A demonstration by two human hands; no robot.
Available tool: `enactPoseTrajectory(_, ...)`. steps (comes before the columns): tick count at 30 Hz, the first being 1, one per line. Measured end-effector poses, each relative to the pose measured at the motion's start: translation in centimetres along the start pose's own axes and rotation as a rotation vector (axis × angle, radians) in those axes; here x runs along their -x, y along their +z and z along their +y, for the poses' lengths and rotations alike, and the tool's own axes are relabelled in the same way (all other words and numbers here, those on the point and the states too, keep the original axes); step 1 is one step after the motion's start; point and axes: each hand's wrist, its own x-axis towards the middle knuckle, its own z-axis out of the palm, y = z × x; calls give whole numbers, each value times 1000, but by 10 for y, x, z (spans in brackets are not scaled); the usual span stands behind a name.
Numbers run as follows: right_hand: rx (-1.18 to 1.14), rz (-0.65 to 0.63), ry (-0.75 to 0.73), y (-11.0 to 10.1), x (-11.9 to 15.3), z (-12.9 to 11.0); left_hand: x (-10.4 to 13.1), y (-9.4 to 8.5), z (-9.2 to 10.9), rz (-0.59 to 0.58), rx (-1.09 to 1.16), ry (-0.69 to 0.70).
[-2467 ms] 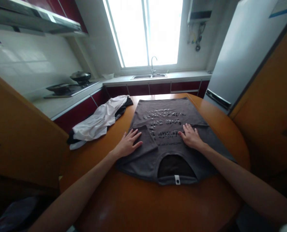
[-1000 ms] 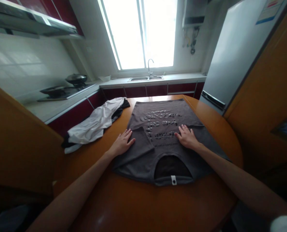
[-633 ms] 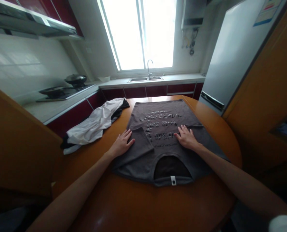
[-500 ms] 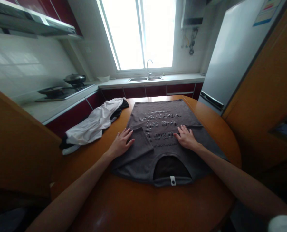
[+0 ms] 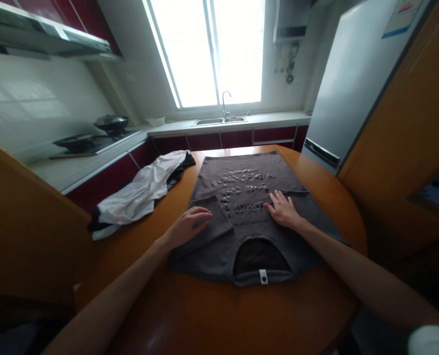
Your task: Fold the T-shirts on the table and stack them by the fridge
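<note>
A dark grey T-shirt (image 5: pixel 249 197) with raised lettering lies spread on the round wooden table (image 5: pixel 241 315), its neckline and small white label toward me. Its left sleeve is folded in over the body. My left hand (image 5: pixel 189 226) is over that sleeve near the shirt's left edge, fingers slightly curved and holding nothing; whether it touches the cloth I cannot tell. My right hand (image 5: pixel 283 209) rests on the shirt beside the lettering, palm down with fingers spread.
White and black clothes (image 5: pixel 141 190) lie heaped on the table's left side. Beyond are a counter with a sink (image 5: pixel 219 121), a stove with pans (image 5: pixel 110 123) at the left, and a fridge (image 5: pixel 343 84) at the right.
My left hand has gone from lying flat with fingers spread to a more curved, raised pose, turned toward the right. My right hand stays in place on the shirt. The view has shifted slightly.
</note>
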Motion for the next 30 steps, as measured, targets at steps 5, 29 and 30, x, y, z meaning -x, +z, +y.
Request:
enactPoseTrajectory(5, -2, -8, 6, 0, 0, 0, 0, -4, 6, -13, 28, 20)
enactPoseTrajectory(29, -340, 180, -565, -76, 119, 68, 42, -68, 69, -527, 90, -62)
enactPoseTrajectory(30, -325, 177, -577, -74, 128, 79, 49, -68, 71, -538, 84, -78)
